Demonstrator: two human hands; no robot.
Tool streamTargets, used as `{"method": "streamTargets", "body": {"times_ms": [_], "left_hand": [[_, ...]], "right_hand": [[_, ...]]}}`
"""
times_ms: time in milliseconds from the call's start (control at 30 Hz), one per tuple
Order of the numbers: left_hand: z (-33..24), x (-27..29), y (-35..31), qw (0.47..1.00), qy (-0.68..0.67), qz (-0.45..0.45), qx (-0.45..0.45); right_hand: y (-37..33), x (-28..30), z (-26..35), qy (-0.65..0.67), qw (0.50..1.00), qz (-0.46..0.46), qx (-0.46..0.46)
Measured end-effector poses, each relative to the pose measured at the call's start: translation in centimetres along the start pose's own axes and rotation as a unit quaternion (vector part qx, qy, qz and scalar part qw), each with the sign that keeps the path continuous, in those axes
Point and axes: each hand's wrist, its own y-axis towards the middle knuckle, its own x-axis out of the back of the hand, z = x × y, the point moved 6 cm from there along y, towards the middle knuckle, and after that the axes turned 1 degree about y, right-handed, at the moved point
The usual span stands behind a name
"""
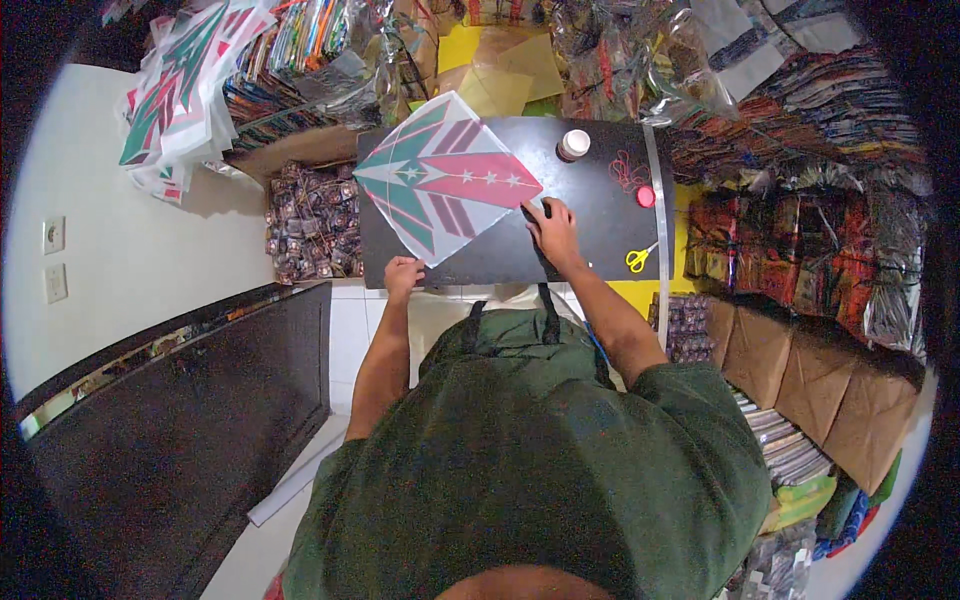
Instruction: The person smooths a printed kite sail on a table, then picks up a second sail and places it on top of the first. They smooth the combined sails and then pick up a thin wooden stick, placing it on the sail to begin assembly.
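A diamond-shaped kite [448, 178] of white, green and red sheet, with white stars along its middle, slants over the far left part of a dark table [600, 225]. My left hand [404, 275] pinches its near corner at the table's front edge. At the kite's right corner is my right hand [555, 232], fingers bent and closed on the tip. Beyond that hand stands a small jar with a white lid [573, 144]. Red string [627, 172] lies loosely coiled beside a round red lid [645, 197]. Yellow-handled scissors [638, 260] rest near the table's right edge.
More kites [190, 90] hang in a bunch at the upper left. Bundled packages [790, 240] are stacked along the right, above brown cardboard [790, 370]. Small packs fill a box [312, 225] left of the table. A dark panel [180, 440] stands at the lower left.
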Motion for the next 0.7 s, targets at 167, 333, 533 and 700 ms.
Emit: {"method": "streamTargets", "body": {"times_ms": [167, 333, 533, 700], "left_hand": [[-0.5, -0.4, -0.2, 1.000, 0.007, 0.006, 0.004], [-0.3, -0.5, 0.0, 0.999, -0.027, 0.025, -0.025], [0.0, -0.4, -0.2, 0.999, -0.044, 0.013, -0.025], [-1.1, -0.4, -0.9, 1.000, 0.018, -0.008, -0.017]], "right_hand": [[-0.2, -0.5, -0.4, -0.007, 1.000, -0.004, 0.001], [-0.1, -0.6, -0.3, -0.029, 0.999, -0.014, 0.013], [0.1, -0.5, 0.0, -0.033, 0.999, -0.005, 0.004], [0.3, -0.5, -1.2, 0.016, 1.000, 0.002, -0.017]]}}
